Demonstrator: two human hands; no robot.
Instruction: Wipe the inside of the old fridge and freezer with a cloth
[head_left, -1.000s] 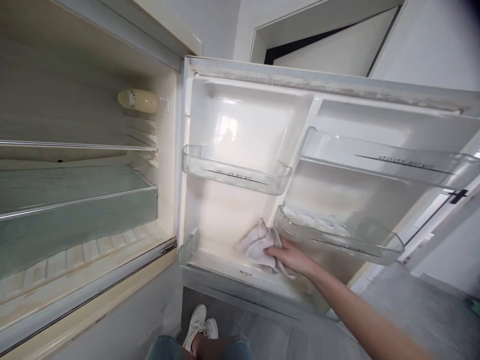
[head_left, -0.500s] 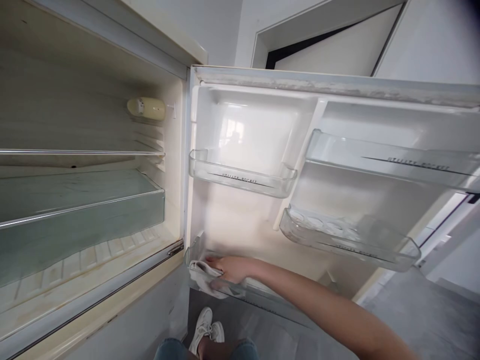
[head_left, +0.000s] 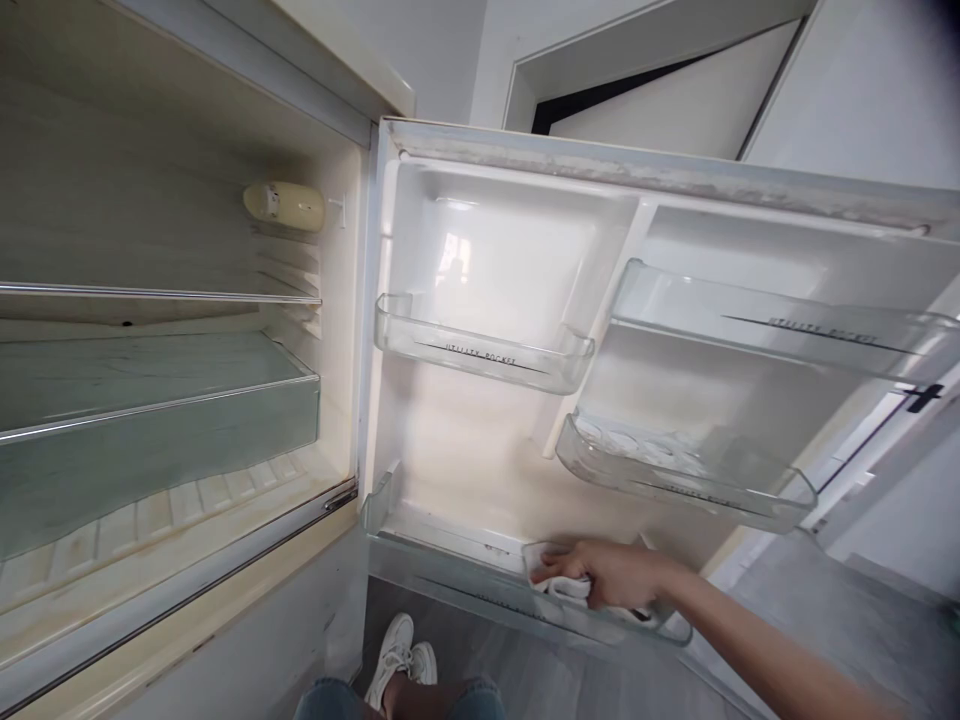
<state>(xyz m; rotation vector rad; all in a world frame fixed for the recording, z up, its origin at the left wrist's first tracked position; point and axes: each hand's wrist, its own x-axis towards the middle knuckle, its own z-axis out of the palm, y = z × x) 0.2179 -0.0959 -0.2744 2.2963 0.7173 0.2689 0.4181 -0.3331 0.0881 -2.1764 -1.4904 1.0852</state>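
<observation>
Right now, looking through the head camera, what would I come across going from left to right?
Greenish drawer → pair of white shoes → right hand holding a white cloth → small black cross-shaped piece near the far edge.

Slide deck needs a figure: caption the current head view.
Right hand holding a crumpled white cloth inside the long clear plastic bottom bin of an open white refrigerator door.

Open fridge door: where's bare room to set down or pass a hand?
Set-down: bottom pocket, left of the cloth. Hand pass: between that pocket and the upper-left pocket. Crowded: bottom pocket's right end, with right hand and cloth; lower-right pocket holds a cupped tray.
</observation>
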